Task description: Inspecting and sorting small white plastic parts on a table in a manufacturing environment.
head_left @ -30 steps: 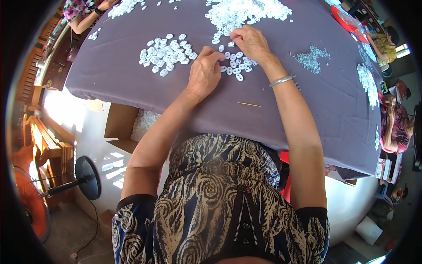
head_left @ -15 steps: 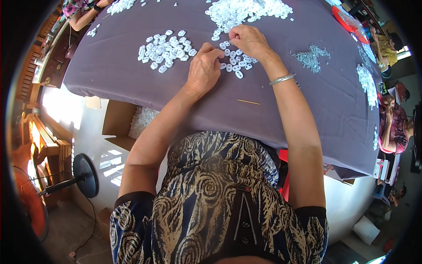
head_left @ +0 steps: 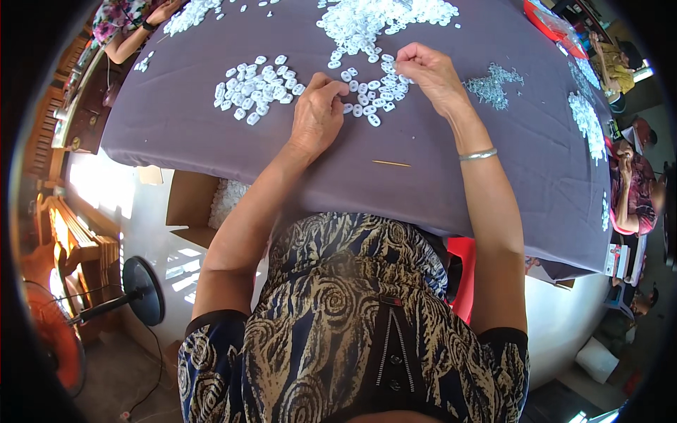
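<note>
My left hand (head_left: 319, 111) rests on the purple tablecloth (head_left: 423, 190), fingers curled, pinching a small white plastic piece at its tips. My right hand (head_left: 430, 72) is curled over a small cluster of white pieces (head_left: 374, 95) lying between the two hands; what its fingers hold is hidden. To the left lies a separate pile of white pieces (head_left: 255, 86). A large heap of white pieces (head_left: 381, 17) sits further back. A silver bangle (head_left: 478, 154) circles my right wrist.
A thin wooden stick (head_left: 391, 163) lies on the cloth near me. A heap of small clear parts (head_left: 493, 84) sits right of my right hand. Other people sit at the far left (head_left: 134, 28) and right (head_left: 627, 190). An open cardboard box (head_left: 204, 204) and a fan (head_left: 92, 310) stand below left.
Both hands stay over the small cluster, with only slight finger movement. The camera view has shifted a little.
</note>
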`<state>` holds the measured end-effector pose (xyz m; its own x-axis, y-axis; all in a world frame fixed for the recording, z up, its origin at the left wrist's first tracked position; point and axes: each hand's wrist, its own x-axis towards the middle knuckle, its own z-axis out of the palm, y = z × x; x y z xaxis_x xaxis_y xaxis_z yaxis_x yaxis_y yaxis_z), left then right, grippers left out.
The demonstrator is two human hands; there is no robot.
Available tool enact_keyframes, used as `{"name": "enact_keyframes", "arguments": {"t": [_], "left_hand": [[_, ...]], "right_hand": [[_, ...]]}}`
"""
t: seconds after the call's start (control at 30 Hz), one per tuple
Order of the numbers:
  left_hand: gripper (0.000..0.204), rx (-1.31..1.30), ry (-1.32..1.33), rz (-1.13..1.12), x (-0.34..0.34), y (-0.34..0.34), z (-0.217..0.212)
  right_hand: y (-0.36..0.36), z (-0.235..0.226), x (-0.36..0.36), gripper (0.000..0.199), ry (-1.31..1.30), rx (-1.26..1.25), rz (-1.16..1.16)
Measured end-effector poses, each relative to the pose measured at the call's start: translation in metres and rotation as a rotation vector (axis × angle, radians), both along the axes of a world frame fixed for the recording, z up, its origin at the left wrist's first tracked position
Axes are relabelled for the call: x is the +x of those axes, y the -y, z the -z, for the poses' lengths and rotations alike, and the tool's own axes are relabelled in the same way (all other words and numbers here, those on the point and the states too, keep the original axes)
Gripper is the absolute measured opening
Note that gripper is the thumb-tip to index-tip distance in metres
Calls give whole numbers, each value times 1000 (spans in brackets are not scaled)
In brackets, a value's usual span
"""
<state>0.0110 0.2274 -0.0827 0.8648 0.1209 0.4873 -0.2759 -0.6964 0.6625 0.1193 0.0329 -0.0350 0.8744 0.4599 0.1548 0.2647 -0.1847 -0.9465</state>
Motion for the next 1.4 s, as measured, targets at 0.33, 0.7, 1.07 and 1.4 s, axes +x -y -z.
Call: {"name": "enact_keyframes", "arguments": {"t": [0.33,0.7,1.07,1.4], "left_hand": [[21,9,75,-6,-1,-3,3],[33,-310,25,143,1,25,-29],[32,-613,-105,268,-12,36,-8],[32,-619,-81,309,-16,31,-16]], "right_hand": [[19,-10,-43,12,-98,190,-60],[13,10,-49,11,-80,161,-9],[2,22,-63,9,15,-32,-87],[3,18,-64,3,29,-31,-128]]}}
